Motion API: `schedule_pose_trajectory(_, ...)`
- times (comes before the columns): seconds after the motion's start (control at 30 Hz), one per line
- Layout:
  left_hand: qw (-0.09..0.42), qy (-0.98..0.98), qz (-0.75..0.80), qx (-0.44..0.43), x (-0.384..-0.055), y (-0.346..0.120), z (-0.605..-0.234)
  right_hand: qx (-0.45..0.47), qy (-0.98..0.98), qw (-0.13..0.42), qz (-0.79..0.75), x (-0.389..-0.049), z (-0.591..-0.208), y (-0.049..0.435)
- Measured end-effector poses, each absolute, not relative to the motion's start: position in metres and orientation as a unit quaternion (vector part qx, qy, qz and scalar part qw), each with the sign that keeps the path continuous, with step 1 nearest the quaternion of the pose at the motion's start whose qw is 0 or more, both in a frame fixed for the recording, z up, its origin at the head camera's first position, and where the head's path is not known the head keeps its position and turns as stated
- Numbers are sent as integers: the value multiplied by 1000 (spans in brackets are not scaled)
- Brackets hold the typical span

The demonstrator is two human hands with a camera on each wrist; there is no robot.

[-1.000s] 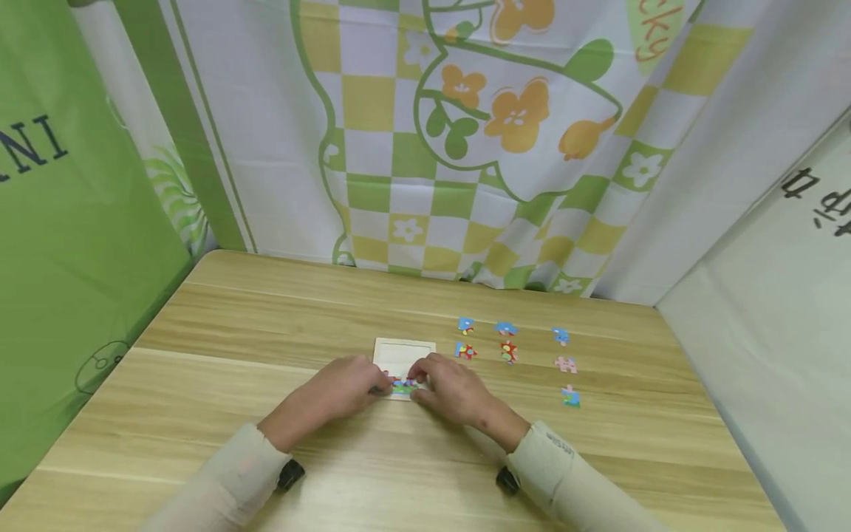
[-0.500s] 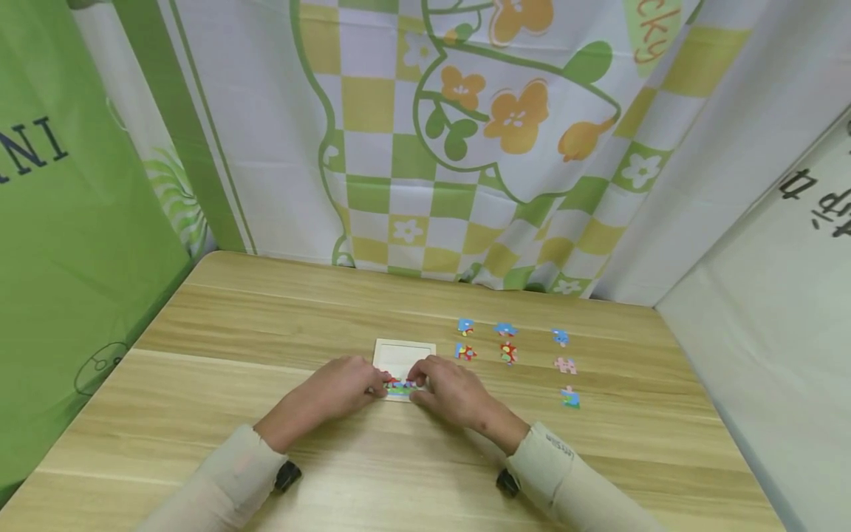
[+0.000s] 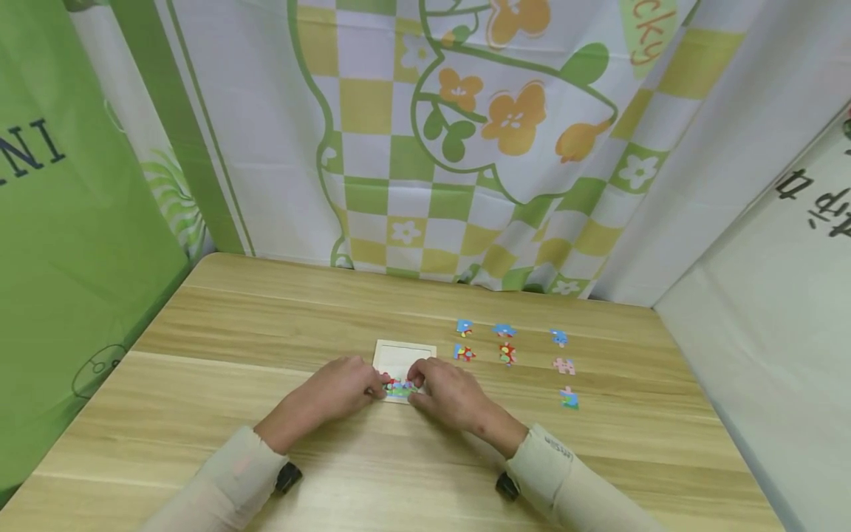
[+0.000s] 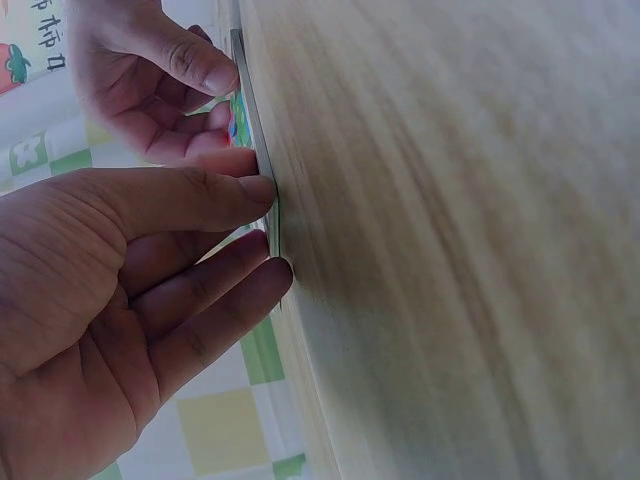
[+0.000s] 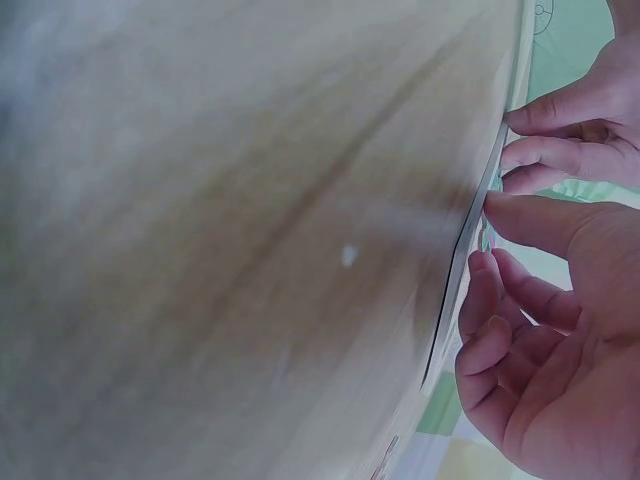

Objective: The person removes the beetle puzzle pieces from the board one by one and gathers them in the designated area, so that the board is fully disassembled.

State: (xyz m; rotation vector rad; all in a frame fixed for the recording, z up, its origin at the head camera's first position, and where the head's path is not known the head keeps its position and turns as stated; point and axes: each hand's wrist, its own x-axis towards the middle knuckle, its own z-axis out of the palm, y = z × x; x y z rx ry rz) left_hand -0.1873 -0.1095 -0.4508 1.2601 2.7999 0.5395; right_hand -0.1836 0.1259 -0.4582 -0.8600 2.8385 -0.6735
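Note:
A small pale wooden puzzle tray (image 3: 407, 345) lies on the table, with joined colourful puzzle pieces (image 3: 401, 389) along its near side. My left hand (image 3: 347, 386) holds the tray's left side; in the left wrist view the left thumb (image 4: 262, 190) rests on the tray's near edge. At the tray's right side my right hand (image 3: 452, 391) has its thumb and curled index finger around the right end of the joined pieces. The right wrist view shows a sliver of a puzzle piece (image 5: 486, 238) between that thumb and finger; most of it is hidden.
Several loose puzzle pieces lie right of the tray, among them a red one (image 3: 507, 354), a pink one (image 3: 564, 366) and a blue-green one (image 3: 569, 399). A patterned curtain (image 3: 372, 185) hangs behind the wooden table (image 3: 266, 310).
The left fingers have shifted slightly left, so more of the red part of the joined pieces shows. My right hand stays almost where it was.

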Motion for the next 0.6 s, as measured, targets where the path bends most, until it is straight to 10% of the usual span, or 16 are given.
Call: schedule_pose_trajectory(0.6, 13, 900, 164, 403, -188, -109, -452, -273, 923, 27, -269, -185, -450, 126)
